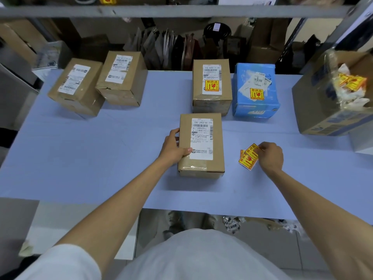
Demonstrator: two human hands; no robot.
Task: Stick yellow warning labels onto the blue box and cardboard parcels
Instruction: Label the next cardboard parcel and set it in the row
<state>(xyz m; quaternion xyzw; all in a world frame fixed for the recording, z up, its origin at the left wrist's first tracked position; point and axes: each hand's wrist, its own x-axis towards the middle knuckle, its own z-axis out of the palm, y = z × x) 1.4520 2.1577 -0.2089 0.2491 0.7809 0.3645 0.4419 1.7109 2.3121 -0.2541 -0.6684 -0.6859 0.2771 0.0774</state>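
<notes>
A cardboard parcel with a white shipping label lies in front of me; my left hand grips its left side, thumb on top. My right hand pinches a yellow warning label from a small stack on the table, to the right of that parcel. Behind, a cardboard parcel and the blue box each carry a yellow warning label. Two more cardboard parcels at the far left bear only white shipping labels.
The pale blue table ends close to my body. A large open carton at the right edge holds crumpled label backings. A shelf rail crosses overhead, and bags and boxes stand behind the table.
</notes>
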